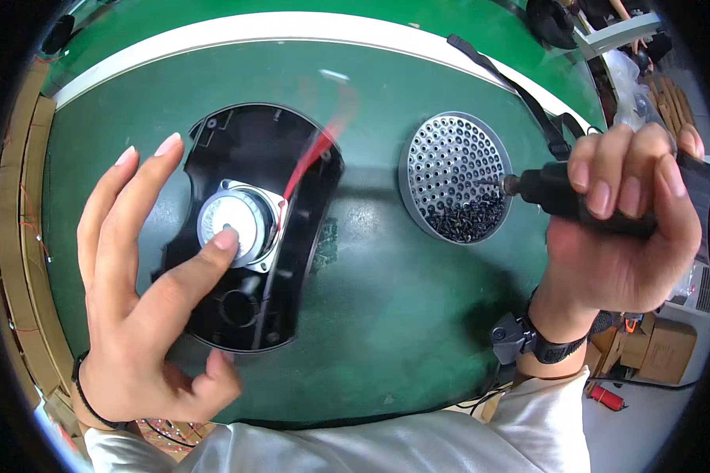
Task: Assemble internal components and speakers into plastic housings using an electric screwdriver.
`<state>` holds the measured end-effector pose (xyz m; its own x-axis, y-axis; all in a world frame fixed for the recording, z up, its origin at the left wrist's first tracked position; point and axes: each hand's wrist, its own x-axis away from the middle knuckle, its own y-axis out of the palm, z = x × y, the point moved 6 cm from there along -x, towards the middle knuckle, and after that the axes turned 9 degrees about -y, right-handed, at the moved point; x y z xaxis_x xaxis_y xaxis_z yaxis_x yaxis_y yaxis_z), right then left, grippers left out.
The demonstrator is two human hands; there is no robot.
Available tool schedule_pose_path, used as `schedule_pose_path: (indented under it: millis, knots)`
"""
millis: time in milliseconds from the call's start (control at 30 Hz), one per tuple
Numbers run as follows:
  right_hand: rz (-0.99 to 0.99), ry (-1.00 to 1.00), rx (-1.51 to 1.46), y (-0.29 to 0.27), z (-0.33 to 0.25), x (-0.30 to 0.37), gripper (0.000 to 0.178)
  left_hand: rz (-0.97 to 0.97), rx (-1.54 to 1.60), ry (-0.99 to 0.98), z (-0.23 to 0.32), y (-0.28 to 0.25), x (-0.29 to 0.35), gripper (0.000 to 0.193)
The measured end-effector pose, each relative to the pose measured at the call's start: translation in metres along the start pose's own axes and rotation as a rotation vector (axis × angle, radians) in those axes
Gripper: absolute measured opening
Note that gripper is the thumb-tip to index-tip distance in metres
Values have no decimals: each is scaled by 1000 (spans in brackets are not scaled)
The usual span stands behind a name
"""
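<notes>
A black plastic panel (248, 150) with curved ends lies on the green work surface. On it sits a round silver speaker (233, 221) with a square metal frame and blurred red wires (317, 154). My left hand (146, 315) is open, one finger pressing on the speaker's back. Its thumb is by the panel's near edge, and other fingers stretch along the left side. My right hand (619, 229) wraps round a black electric screwdriver (560, 189), pointing left. The screwdriver's bit is over a round grey screw tray (450, 154), a holed plate with black screws (461, 221) heaped at its near side.
A black strap (521, 91) lies on the surface's far right. A white curved edge (292, 27) borders the far side. Brown cardboard strips (31, 229) stand along the left. Cardboard boxes (663, 347) and a red spool-like object (607, 398) are at the lower right.
</notes>
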<state>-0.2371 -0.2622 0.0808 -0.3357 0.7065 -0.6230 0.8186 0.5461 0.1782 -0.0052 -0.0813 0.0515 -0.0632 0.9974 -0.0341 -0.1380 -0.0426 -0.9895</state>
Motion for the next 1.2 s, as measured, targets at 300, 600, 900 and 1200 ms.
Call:
schedule_pose_path:
  millis: [300, 600, 900, 1200]
  knots:
    - [-25, -52, 21, 3, 22, 3, 22, 60, 258, 58, -7, 17, 1, 52]
    - [20, 14, 25, 8, 26, 3, 22, 66, 240, 124, -10, 17, 4, 53]
    - [-174, -96, 43, -19, -47, -17, 14, 377, 235, 361, -9, 29, 7, 43]
    - [-260, -119, 99, 116, -7, 8, 14, 478, 141, 330, 6, 28, 3, 44]
